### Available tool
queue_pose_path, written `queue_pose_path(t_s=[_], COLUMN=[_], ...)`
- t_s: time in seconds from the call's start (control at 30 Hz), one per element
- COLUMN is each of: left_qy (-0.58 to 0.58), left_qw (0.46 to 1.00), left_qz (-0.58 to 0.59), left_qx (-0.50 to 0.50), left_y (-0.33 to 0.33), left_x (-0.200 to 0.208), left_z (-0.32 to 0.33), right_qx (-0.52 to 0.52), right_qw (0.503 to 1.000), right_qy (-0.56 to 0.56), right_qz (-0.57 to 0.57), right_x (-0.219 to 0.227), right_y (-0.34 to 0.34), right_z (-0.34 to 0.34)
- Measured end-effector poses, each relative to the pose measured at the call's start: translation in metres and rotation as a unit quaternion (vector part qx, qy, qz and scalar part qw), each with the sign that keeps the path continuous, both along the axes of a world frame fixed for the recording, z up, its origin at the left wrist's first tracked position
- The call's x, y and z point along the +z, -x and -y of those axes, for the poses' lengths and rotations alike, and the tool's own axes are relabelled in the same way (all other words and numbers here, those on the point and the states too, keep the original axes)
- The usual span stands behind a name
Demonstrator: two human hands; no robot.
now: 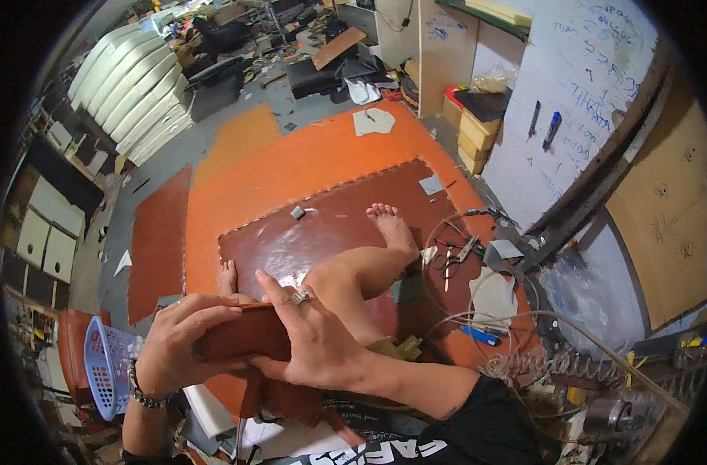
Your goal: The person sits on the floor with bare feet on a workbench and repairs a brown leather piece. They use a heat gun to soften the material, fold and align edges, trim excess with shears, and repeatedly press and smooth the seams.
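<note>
Leather piece (237, 339) is reddish brown. Big sheet (249, 186) is orange; its middle panel (338, 203) is maroon with pale dotted edging. Basket (98, 368) is lavender-blue, rows of holes. Stacked pads (132, 89) are off-white, foam blocks (477, 133) pale yellow. Wall board (574, 85) is white with blue scribbles. Shirt (489, 430): black, white lettering. Ring (300, 296): silver. Floor (163, 167): grey.

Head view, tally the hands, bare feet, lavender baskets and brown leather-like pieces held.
Bare left hand and right hand: 2
Bare left foot and right foot: 2
Lavender perforated plastic basket: 1
Brown leather-like piece held in both hands: 1
Total: 6
</note>
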State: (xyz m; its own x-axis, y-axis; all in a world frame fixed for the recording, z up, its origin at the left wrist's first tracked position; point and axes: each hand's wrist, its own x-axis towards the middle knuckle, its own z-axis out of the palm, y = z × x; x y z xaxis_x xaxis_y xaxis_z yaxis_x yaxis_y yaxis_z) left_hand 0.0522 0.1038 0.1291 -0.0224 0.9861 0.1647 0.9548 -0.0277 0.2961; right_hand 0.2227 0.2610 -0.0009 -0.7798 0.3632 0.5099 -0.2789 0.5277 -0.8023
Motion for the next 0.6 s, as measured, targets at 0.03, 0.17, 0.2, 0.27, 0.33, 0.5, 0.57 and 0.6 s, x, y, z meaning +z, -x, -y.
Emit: queue_pose_path(t_s=[0.03, 0.17, 0.2, 0.27, 0.33, 0.5, 0.57, 0.6], left_qy=[-0.005, -0.044, -0.075, -0.111, -0.117, -0.026, 0.011, -0.003], left_qw=[1.0, 0.998, 0.994, 0.984, 0.974, 0.993, 0.991, 0.992], left_qz=[0.001, 0.037, 0.056, -0.049, -0.126, 0.07, 0.061, 0.036], left_qx=[-0.002, 0.04, 0.059, 0.128, 0.146, 0.093, 0.121, 0.121], left_y=[0.003, 0.009, 0.007, -0.012, -0.036, -0.094, -0.101, -0.102], left_x=[-0.003, -0.032, -0.044, -0.079, -0.111, -0.155, -0.16, -0.161], left_z=[0.005, 0.01, 0.007, 0.0, -0.003, 0.018, 0.02, 0.018], right_qx=[-0.009, 0.001, 0.003, 0.012, 0.035, 0.081, 0.102, 0.097], right_qw=[1.0, 0.999, 0.999, 0.999, 0.999, 0.987, 0.981, 0.978], right_qy=[-0.012, -0.022, -0.038, -0.01, -0.008, 0.08, 0.116, 0.11], right_qz=[-0.003, 0.035, 0.03, 0.04, 0.038, 0.117, 0.115, 0.146], right_x=[0.001, -0.012, -0.019, -0.036, -0.055, -0.096, -0.102, -0.103], right_y=[0.0, 0.005, 0.009, 0.016, 0.02, 0.005, 0.004, 0.004], right_z=[0.003, -0.003, -0.014, -0.039, -0.065, -0.092, -0.094, -0.095])
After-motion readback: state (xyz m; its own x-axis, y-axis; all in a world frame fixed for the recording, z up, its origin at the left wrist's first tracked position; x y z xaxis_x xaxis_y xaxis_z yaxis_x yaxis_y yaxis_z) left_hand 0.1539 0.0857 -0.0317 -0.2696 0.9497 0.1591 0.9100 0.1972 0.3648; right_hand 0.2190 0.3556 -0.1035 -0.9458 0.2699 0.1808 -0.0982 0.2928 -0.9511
